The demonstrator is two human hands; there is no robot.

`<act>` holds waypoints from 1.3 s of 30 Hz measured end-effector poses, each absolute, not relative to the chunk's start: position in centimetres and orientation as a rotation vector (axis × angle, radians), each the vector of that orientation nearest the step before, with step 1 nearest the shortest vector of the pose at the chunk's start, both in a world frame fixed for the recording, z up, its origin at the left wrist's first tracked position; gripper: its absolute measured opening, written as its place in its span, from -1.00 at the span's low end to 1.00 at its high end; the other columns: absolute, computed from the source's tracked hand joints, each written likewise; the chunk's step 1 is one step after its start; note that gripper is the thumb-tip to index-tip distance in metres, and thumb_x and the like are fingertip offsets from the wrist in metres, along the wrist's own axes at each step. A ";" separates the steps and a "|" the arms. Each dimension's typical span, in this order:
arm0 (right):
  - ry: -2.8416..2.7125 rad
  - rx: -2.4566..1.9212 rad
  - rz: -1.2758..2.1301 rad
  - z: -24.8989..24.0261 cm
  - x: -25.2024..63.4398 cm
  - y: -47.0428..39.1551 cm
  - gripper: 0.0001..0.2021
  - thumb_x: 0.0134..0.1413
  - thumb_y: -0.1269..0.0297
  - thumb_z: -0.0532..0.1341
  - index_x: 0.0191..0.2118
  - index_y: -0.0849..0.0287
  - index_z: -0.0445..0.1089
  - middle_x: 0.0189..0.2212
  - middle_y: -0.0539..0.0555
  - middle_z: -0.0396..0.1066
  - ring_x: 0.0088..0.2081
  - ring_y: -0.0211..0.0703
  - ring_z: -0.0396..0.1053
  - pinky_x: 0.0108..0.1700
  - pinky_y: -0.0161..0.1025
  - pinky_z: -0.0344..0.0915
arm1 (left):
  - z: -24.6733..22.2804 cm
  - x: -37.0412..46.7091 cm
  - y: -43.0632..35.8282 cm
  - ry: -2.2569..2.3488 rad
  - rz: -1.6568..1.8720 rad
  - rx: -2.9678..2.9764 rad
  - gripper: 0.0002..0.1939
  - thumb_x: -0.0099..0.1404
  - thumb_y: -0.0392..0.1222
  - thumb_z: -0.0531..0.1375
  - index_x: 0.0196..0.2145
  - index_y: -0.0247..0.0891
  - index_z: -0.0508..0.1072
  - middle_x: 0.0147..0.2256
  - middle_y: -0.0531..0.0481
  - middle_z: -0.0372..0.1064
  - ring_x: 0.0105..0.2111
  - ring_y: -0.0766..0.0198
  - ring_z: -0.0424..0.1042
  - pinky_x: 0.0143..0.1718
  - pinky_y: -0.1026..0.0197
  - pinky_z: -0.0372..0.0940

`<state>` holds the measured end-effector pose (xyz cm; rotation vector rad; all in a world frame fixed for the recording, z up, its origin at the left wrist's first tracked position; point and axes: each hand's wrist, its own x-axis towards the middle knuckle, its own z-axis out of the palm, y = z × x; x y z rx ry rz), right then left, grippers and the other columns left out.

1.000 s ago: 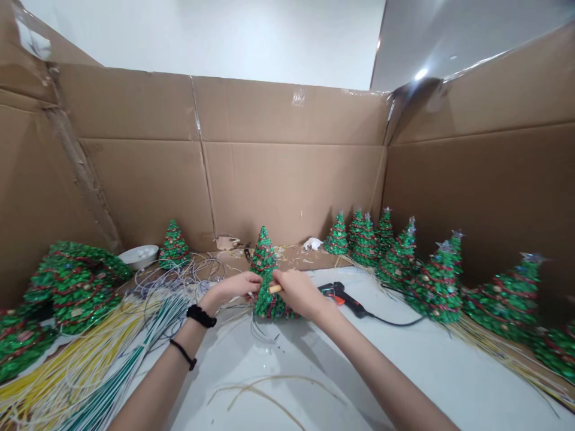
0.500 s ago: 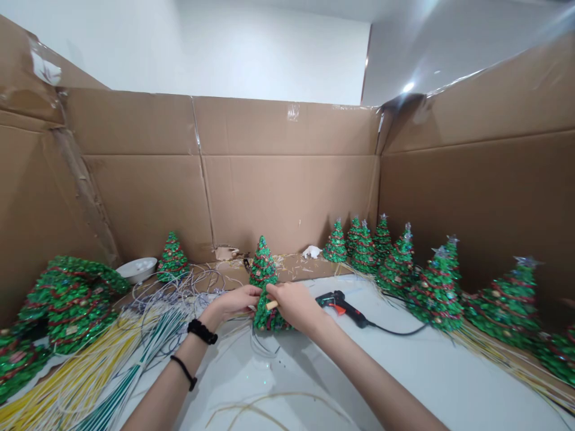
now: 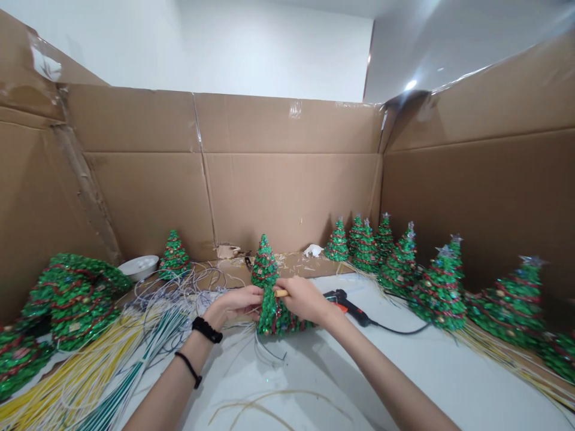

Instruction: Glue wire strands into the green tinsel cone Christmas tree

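A green tinsel Christmas tree [image 3: 274, 317] with a red garland lies tilted low over the white table between my hands. My left hand [image 3: 241, 301] grips its left side, fingers closed and partly hidden. My right hand [image 3: 305, 298] is closed around a small tool with a yellowish wooden handle [image 3: 281, 293], pressed close against the tree; the tool's tip is out of sight. Thin wire [image 3: 269, 352] hangs below the tree onto the table. Just behind my hands an upright small Christmas tree [image 3: 265, 263] stands.
Right of my hands lies a black and orange glue gun [image 3: 353, 308] with its cord. Trees with star tops [image 3: 442, 290] line the right side. Bundled yellow and green wires [image 3: 103, 359], a white bowl [image 3: 140, 267] and more trees [image 3: 81, 305] sit left. Cardboard walls [image 3: 291, 179] surround the table.
The held tree has swung so more of it shows to the right under my right hand. My right hand has shifted slightly right and up with the wooden-handled tool.
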<state>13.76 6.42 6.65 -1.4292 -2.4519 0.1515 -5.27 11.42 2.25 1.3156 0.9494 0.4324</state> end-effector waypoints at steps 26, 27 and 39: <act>-2.383 -1.557 -0.035 6.2 12.1 6.0 -0.77 0.15 0.29 0.02 -0.39 0.17 0.40 -0.40 0.11 0.48 -0.37 -0.15 0.42 -0.43 -0.30 0.00 | 3.0 -5.7 11.4 0.973 0.410 1.391 -0.65 -0.18 -0.06 0.36 -0.49 -0.34 0.40 -0.61 0.14 0.23 -0.60 0.45 0.16 -0.54 0.32 0.05; -2.369 -1.572 -0.018 6.3 12.0 6.0 -0.78 0.13 0.31 0.03 -0.39 0.17 0.41 -0.40 0.11 0.48 -0.37 -0.15 0.42 -0.42 -0.31 0.02 | 3.0 -5.6 11.4 0.966 0.412 1.396 -0.65 -0.18 -0.05 0.36 -0.51 -0.34 0.39 -0.62 0.15 0.20 -0.61 0.46 0.13 -0.55 0.33 0.02; -2.234 -1.621 0.010 5.4 13.6 6.3 -0.73 0.22 0.14 -0.02 -0.27 0.14 0.36 -0.34 0.08 0.47 -0.32 -0.17 0.40 -0.37 -0.34 0.09 | 2.8 -5.1 11.7 0.965 0.507 1.438 -0.64 -0.22 -0.02 0.35 -0.52 -0.32 0.39 -0.64 0.15 0.12 -0.63 0.48 0.00 -0.60 0.34 -0.12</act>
